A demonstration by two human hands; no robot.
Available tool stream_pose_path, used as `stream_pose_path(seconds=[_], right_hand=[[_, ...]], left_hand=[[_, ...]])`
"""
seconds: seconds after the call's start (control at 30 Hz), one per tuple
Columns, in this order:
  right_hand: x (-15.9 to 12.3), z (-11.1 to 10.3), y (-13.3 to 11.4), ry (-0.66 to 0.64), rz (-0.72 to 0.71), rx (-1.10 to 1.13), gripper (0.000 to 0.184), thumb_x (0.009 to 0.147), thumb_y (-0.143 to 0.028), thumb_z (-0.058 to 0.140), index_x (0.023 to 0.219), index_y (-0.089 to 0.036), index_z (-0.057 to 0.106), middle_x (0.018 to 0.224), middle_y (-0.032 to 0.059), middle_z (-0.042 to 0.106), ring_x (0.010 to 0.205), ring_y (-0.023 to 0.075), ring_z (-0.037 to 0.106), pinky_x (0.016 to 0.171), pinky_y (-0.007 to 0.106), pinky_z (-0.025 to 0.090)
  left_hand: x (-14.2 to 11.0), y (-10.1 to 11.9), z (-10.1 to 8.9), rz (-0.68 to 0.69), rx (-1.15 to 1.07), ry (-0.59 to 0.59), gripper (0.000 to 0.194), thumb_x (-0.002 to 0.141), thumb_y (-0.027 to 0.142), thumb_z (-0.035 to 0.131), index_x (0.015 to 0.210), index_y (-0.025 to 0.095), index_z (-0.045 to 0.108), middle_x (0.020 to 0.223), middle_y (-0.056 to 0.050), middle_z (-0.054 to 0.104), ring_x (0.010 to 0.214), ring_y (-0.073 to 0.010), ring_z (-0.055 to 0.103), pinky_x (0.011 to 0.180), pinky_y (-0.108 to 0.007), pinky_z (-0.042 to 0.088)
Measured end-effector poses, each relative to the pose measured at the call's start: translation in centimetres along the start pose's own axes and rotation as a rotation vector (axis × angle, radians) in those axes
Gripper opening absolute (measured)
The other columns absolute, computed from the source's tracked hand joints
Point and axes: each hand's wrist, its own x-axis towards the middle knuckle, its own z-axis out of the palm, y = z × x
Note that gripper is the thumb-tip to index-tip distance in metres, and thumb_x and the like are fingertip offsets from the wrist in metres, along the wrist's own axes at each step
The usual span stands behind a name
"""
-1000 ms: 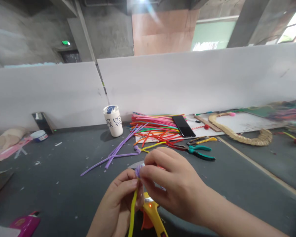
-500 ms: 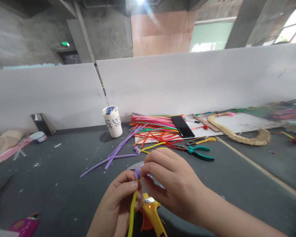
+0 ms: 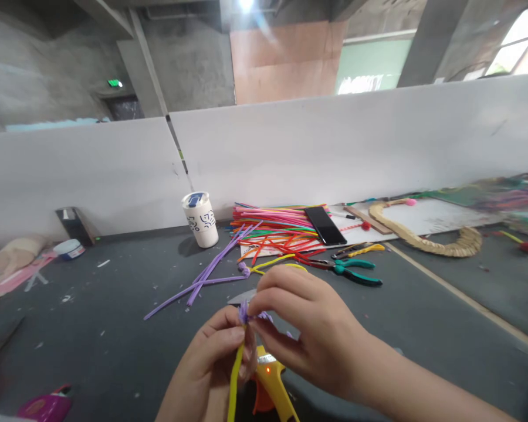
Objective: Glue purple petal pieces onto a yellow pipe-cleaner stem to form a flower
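Note:
My left hand (image 3: 211, 369) is closed round a yellow pipe cleaner (image 3: 234, 381) that stands upright, thumb pressed near its top. My right hand (image 3: 303, 334) pinches a small purple pipe-cleaner twist (image 3: 246, 313) at the top of the yellow stem. The two hands touch at the fingertips. Below them lies a yellow glue gun (image 3: 273, 384) with a small orange light lit.
Loose purple pipe cleaners (image 3: 206, 275) lie on the dark table. Behind them are a pile of coloured pipe cleaners (image 3: 277, 228), a black phone (image 3: 324, 225), a white cup (image 3: 201, 218), teal-handled pliers (image 3: 352, 271) and a tan curved piece (image 3: 426, 240). A pink packet (image 3: 44, 405) sits at the lower left.
Both hands stay together on the stem; my right fingers have shifted slightly on the purple twist. The view has tilted a little.

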Motion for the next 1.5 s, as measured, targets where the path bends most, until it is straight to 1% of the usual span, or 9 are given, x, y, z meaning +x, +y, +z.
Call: stream_pose_path(seconds=[0.07,0.2,0.27,0.6,0.9,1.07,1.17,1.33,1.5], right_hand=[[0.05,-0.21,0.02,0.009,0.007,0.046,0.014,0.088,-0.010,0.053,0.085,-0.009,0.067,0.081,0.0065,0.062,0.075,0.0146,0.054,0.067,0.025,0.045],[0.15,-0.18,-0.12,0.014,-0.093,-0.097,0.021,0.090,-0.009,0.050,0.079,-0.009,0.068,0.078,0.0063,0.062,0.069,0.0155,0.048,0.065,0.029,0.042],[0.16,-0.01,-0.21,0.003,-0.111,-0.137,0.025,0.092,-0.010,0.048,0.076,-0.010,0.068,0.076,0.0059,0.062,0.066,0.0155,0.045,0.063,0.029,0.041],[-0.20,0.27,-0.11,-0.014,-0.112,-0.169,0.029,0.094,-0.010,0.046,0.074,-0.011,0.066,0.075,0.0051,0.062,0.066,0.0156,0.043,0.063,0.030,0.039],[-0.25,0.44,-0.20,-0.017,-0.118,-0.171,0.027,0.095,-0.012,0.047,0.073,-0.012,0.063,0.075,0.0043,0.061,0.067,0.0154,0.045,0.063,0.029,0.039],[-0.21,0.53,-0.16,0.003,-0.124,-0.184,0.028,0.095,-0.011,0.046,0.073,-0.012,0.063,0.074,0.0036,0.060,0.066,0.0153,0.045,0.062,0.029,0.038],[-0.21,0.52,-0.17,-0.015,-0.121,-0.190,0.029,0.096,-0.013,0.045,0.074,-0.012,0.063,0.075,0.0040,0.061,0.066,0.0155,0.045,0.062,0.029,0.038],[-0.25,0.56,-0.22,-0.005,-0.125,-0.198,0.031,0.097,-0.013,0.043,0.073,-0.013,0.062,0.073,0.0035,0.060,0.066,0.0154,0.045,0.062,0.029,0.038],[-0.23,0.56,-0.30,-0.021,-0.122,-0.212,0.033,0.099,-0.015,0.040,0.075,-0.015,0.062,0.074,0.0035,0.061,0.066,0.0157,0.046,0.062,0.029,0.039]], left_hand=[[0.08,0.05,-0.10,0.007,0.005,-0.034,0.017,0.067,0.021,0.083,0.063,0.013,0.068,0.052,0.001,0.061,0.045,-0.0057,0.048,0.047,-0.017,0.037],[0.21,0.10,-0.23,0.013,0.015,-0.064,0.020,0.069,0.022,0.082,0.060,0.013,0.067,0.049,0.001,0.061,0.045,-0.0067,0.049,0.048,-0.017,0.038],[0.23,0.06,-0.23,0.012,0.016,-0.056,0.019,0.068,0.023,0.083,0.061,0.013,0.068,0.050,0.001,0.062,0.046,-0.0068,0.050,0.048,-0.017,0.038],[0.19,-0.28,-0.15,0.011,0.002,-0.006,0.016,0.064,0.021,0.084,0.061,0.014,0.070,0.049,0.001,0.062,0.045,-0.0068,0.048,0.048,-0.017,0.037],[0.15,-0.02,0.03,0.012,0.003,-0.016,0.016,0.062,0.019,0.085,0.062,0.014,0.070,0.049,0.000,0.063,0.044,-0.0070,0.050,0.047,-0.016,0.037],[0.04,-0.06,0.18,0.013,0.004,-0.006,0.015,0.064,0.019,0.083,0.062,0.014,0.069,0.052,0.001,0.061,0.047,-0.0069,0.049,0.049,-0.017,0.037],[0.06,-0.17,0.03,0.015,0.010,-0.013,0.014,0.066,0.020,0.082,0.063,0.014,0.070,0.051,0.001,0.060,0.047,-0.0071,0.047,0.049,-0.017,0.036],[0.15,-0.46,-0.31,0.027,0.017,0.009,0.007,0.070,0.014,0.074,0.066,0.015,0.069,0.058,0.002,0.059,0.050,-0.0079,0.046,0.052,-0.020,0.038],[-0.03,-0.37,-0.12,0.023,0.016,0.036,0.009,0.069,0.014,0.076,0.065,0.014,0.068,0.058,0.003,0.057,0.051,-0.0075,0.045,0.052,-0.019,0.038]])
